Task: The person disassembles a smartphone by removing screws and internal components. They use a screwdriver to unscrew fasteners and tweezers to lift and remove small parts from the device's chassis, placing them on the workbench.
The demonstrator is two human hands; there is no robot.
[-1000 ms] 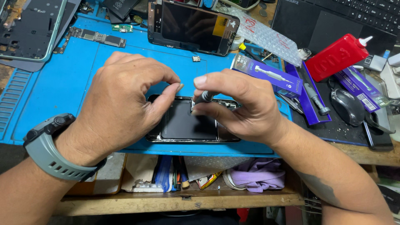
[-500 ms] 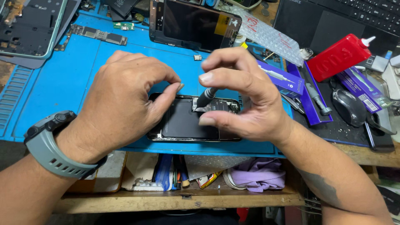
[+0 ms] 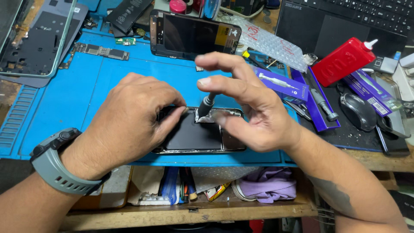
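Note:
An opened black phone [image 3: 194, 136] lies on the blue work mat [image 3: 64, 99] near its front edge. My left hand [image 3: 129, 125] rests flat on the phone's left part, fingers pressing it down; a grey watch sits on that wrist. My right hand [image 3: 246, 103] hovers over the phone's right part and pinches a small dark screwdriver [image 3: 206, 105] between thumb and forefinger. The tool stands nearly upright with its tip on the phone's upper inner edge. The other fingers of that hand are spread and raised.
A second phone with a dark screen [image 3: 194, 34] lies at the mat's far edge, a circuit board [image 3: 101, 51] and an emptied phone frame [image 3: 34, 41] to its left. A red glue bottle [image 3: 345, 60], purple tool packs [image 3: 280, 84], a mouse [image 3: 358, 110] and a laptop [image 3: 353, 21] crowd the right.
My right hand has lifted and opened its fingers, now holding the screwdriver only by thumb and forefinger. The left hand stays pressed on the phone.

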